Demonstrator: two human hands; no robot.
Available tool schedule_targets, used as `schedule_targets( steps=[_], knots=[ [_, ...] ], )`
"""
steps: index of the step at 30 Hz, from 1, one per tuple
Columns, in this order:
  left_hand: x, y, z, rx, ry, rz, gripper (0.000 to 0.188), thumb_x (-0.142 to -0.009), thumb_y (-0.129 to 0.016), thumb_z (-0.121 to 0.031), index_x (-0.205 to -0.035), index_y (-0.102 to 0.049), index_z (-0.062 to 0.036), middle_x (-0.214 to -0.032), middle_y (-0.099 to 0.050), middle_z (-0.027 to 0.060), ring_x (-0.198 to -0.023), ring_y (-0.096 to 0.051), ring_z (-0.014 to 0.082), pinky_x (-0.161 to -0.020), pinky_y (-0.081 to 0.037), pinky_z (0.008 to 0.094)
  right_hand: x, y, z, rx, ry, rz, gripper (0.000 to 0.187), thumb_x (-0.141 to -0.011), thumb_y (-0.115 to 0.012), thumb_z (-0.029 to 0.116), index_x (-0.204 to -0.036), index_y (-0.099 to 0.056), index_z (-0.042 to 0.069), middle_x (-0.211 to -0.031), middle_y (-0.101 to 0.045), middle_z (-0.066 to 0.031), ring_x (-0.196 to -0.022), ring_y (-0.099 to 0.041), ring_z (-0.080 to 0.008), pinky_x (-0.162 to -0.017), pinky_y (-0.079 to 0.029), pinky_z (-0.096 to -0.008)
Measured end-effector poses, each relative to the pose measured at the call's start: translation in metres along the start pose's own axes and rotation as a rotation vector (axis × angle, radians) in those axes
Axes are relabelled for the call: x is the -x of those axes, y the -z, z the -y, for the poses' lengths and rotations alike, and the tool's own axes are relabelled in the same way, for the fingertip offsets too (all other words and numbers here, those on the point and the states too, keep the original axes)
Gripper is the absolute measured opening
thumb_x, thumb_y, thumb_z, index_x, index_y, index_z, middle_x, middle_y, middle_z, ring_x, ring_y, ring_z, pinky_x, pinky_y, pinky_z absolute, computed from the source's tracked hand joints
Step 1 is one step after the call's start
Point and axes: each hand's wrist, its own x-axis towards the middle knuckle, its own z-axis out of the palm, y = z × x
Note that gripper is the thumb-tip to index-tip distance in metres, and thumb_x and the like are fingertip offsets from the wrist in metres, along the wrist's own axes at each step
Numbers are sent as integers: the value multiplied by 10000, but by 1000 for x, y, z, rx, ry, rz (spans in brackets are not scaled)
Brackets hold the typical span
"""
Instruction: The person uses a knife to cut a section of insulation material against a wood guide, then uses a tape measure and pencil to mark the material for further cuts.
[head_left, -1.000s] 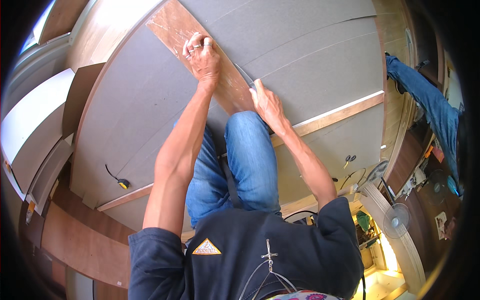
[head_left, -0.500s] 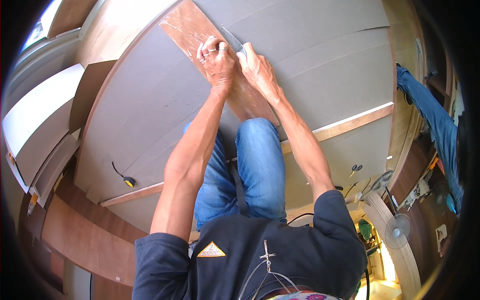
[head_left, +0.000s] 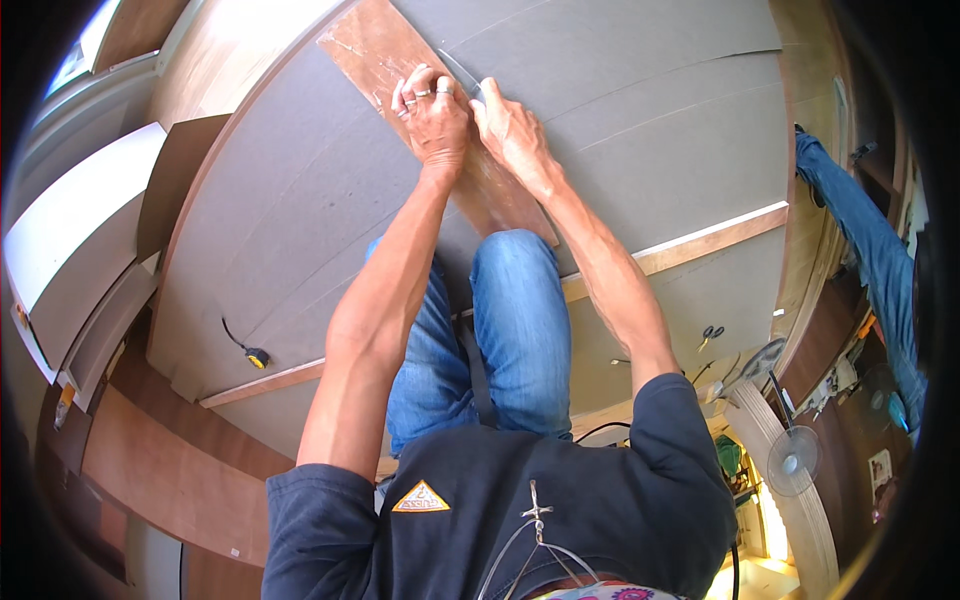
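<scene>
A narrow brown wooden board lies aslant on a large grey sheet, its near end by my knees. My left hand presses on the board's face, fingers curled and rings showing. Close beside it, at the board's right edge, my right hand is closed round something small, mostly hidden by the fingers. A thin pale curved strip runs from near those fingers along the board's far right edge; whether it belongs to the held thing I cannot tell. Whitish marks streak the board's far part.
A wooden batten crosses the sheet near my knees. A yellow and black tape measure lies at left, scissors at right. White panels stand at far left. Another person's jeans-clad leg and a small fan are at right.
Both hands have shifted slightly away from me along the board, the right hand a little left and nearer the left one. The board stays nearly in place.
</scene>
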Motion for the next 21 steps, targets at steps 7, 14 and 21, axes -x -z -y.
schedule_targets(
  steps=[7, 14, 21],
  knots=[
    [0, 1, -1, 3, 32, 43, 116, -718, -646, -41, -795, -601, -116, -1049, -532, 29, -1110, -510, 226, -1063, -335, 458, 90, 18, -29, 70, -62, 61, 226, -986, -547, 218, -1055, -432, 36, -714, -620, -261, -685, -597, -493, -545, -453, -549],
    [-2, 3, -1, 6, 35, 94, 116, -712, -645, -40, -782, -586, -111, -1006, -526, 29, -1063, -519, 230, -1035, -353, 444, 133, 15, -48, 44, -159, 81, 230, -996, -530, 229, -1076, -441, 33, -722, -618, -264, -687, -602, -486, -550, -442, -545],
    [-2, 0, -1, 18, -7, 13, 93, -721, -640, -60, -769, -570, -97, -1009, -541, 23, -1035, -515, 246, -973, -357, 445, 166, 41, -65, 77, -312, -43, 269, -955, -585, 299, -1063, -544, 56, -990, -645, -205, -870, -624, -417, -735, -500, -504]
  ],
)
